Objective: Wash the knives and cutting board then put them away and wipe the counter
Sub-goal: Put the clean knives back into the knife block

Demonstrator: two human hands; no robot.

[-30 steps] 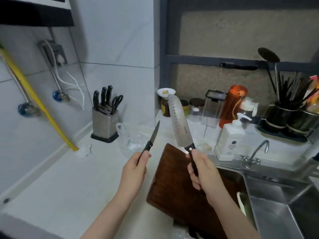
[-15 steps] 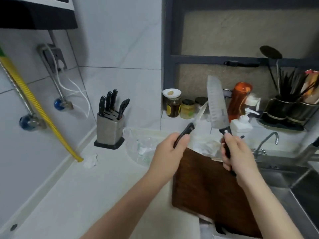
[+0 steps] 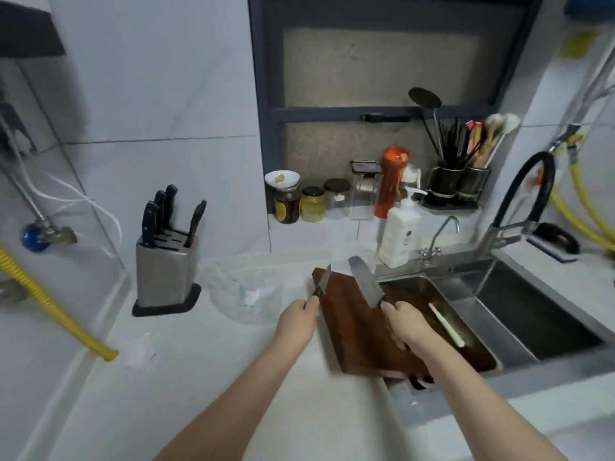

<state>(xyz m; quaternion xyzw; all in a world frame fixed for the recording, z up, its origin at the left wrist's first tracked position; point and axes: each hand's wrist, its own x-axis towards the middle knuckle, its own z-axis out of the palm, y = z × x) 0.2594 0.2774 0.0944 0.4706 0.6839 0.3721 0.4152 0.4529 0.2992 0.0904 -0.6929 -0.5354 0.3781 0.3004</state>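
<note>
A: Fingers status?

B: Left hand (image 3: 297, 322) fingers curled round the black handle of a small narrow-bladed paring knife (image 3: 322, 283), blade pointing up and away. Right hand (image 3: 406, 324) fingers wrapped round the black handle of a broad steel-bladed chef's knife (image 3: 366, 281), blade angled up-left. Both firm grips; nothing else held.

A: Where are they relative to the board?

B: Both blades hang above the far end of the dark brown wooden cutting board (image 3: 359, 334). Board lies half on the white tabletop (image 3: 186, 377), half over the left basin of the stainless steel sink (image 3: 519, 314).

A: Anything washed yet?

B: Can't tell if the blades are wet or clean. No water visible from the black-hosed pull-down faucet (image 3: 529, 191). My read: washing hasn't started, or is only starting.

A: What's left?

B: Probably everything. Wash both knives and the board, slot the knives into the steel knife block (image 3: 164, 271) at back left, which shows free slots, stow the board, wipe the tabletop. Crumpled clear plastic bag (image 3: 248, 291) sits on the tabletop just left of the board, in the wiping path.
</note>
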